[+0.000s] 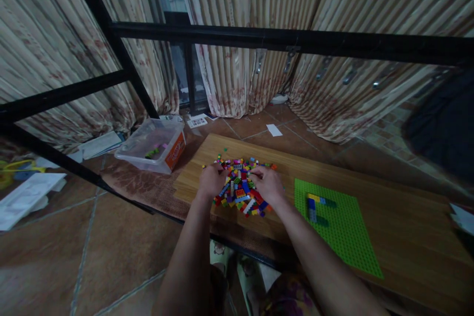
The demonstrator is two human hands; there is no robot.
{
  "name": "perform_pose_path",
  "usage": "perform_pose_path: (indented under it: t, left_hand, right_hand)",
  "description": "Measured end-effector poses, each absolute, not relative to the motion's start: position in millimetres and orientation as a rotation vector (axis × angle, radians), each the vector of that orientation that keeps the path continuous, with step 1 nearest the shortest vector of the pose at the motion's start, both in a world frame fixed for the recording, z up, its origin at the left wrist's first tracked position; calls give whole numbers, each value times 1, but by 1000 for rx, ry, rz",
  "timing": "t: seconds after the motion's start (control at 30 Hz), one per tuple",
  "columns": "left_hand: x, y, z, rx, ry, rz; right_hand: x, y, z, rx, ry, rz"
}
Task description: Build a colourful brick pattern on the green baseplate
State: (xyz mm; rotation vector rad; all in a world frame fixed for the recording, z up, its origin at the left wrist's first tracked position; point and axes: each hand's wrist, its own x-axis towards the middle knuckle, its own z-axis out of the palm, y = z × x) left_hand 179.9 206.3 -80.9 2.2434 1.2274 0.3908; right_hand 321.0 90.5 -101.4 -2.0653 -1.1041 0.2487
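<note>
Near the worktop's (388, 237) far-left corner, left hand (211, 181) and right hand (268, 183) rest with curled fingers in a brick pile (239, 187); any grasp cannot be told. Green baseplate (340, 229) alongside.

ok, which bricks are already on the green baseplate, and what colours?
Only the small cluster near the left end of the green baseplate: blue, yellow and dark green bricks. All the others lie in the loose pile under both hands on the wooden table.

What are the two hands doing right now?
Left hand: on the brick pile; grip cannot be told.
Right hand: on the same pile; grip cannot be told.
</note>
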Motion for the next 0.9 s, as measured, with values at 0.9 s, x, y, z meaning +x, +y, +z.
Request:
perform_pose_path:
  t: [0.9]
  left_hand:
    - [155,219,-65,2177,1283,496]
  right_hand:
    - [330,-49,-96,-2455,-1010,235]
